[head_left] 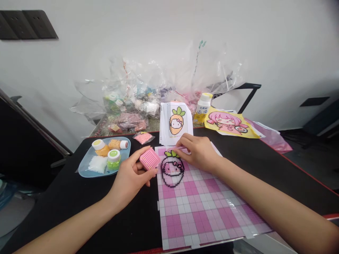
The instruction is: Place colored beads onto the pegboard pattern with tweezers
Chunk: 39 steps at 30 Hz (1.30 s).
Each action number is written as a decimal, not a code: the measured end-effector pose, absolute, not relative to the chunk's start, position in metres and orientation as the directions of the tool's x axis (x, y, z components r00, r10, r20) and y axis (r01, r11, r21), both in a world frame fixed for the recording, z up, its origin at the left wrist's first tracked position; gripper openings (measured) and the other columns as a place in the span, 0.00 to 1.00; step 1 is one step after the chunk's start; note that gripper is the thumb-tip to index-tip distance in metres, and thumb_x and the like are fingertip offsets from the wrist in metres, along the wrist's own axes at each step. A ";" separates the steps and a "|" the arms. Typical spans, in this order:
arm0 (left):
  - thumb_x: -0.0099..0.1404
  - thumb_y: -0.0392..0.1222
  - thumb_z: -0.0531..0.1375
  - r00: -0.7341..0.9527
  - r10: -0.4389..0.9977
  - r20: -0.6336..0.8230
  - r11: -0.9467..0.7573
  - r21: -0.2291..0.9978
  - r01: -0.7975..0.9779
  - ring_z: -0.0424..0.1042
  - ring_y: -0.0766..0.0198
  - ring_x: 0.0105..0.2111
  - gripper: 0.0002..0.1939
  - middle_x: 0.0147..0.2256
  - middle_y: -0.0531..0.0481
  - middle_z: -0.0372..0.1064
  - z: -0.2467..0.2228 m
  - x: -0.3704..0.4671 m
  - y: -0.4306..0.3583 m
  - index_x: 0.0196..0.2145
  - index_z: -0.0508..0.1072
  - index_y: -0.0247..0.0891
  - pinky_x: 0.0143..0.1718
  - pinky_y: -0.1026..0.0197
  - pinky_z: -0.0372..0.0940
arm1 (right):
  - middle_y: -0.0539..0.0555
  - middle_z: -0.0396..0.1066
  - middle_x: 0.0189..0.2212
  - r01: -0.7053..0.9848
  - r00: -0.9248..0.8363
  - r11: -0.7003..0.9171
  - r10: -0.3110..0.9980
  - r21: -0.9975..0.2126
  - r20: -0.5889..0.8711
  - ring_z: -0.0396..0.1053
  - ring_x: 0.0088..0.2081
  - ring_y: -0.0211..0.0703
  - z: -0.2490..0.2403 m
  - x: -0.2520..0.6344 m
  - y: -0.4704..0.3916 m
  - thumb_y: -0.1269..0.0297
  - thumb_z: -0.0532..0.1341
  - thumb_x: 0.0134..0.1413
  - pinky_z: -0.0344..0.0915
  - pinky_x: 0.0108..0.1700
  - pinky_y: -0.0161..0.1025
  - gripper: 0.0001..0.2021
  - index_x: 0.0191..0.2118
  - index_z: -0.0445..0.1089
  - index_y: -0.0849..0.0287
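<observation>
One checkered board (172, 211), pink and white, spreads across the near side in the head view. On its far left portion sits a bead figure (172, 186): black outline, green leaves on top, a small face within, and bare board showing between face and outline. Over the board's far edge, the right hand (197, 150) has thumb and fingers pinched on a slim pink tool (178, 146), its tip near the leaves; whether it grips a bead is too small to tell. By the board's left edge, the left hand (132, 172) is closed around a pink ridged box (149, 158) with yellowish specks, perhaps beads. Left of the board, a blue tray (88, 155) bears a green-bead jar (113, 160); just behind the board stands a pattern card (176, 123).

The step in hand looks like placing beads inside the outline. The next move probably calls for holding the box steady and handling single beads precisely, without nudging the black border.
</observation>
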State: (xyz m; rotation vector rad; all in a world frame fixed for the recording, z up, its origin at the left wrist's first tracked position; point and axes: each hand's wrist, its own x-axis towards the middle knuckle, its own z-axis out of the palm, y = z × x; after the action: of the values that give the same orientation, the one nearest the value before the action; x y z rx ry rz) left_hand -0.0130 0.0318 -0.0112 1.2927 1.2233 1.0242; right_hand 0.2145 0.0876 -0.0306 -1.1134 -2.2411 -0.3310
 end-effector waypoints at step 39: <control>0.48 0.39 0.71 0.138 0.986 -0.090 0.079 0.993 0.085 0.64 0.69 0.22 0.40 0.31 0.51 0.74 -0.005 -0.011 0.029 0.58 0.64 0.32 0.19 0.65 0.64 | 0.54 0.73 0.31 0.705 -0.482 0.704 0.569 -0.091 0.667 0.67 0.26 0.36 -0.030 0.214 0.086 0.58 0.56 0.64 0.54 0.25 0.34 0.13 0.34 0.72 0.61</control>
State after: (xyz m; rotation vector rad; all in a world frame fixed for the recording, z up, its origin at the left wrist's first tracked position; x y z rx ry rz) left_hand -0.0105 0.0294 -0.0052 1.2673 1.1999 1.0038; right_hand 0.2144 0.0861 -0.0299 -0.9654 -2.2178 -0.2541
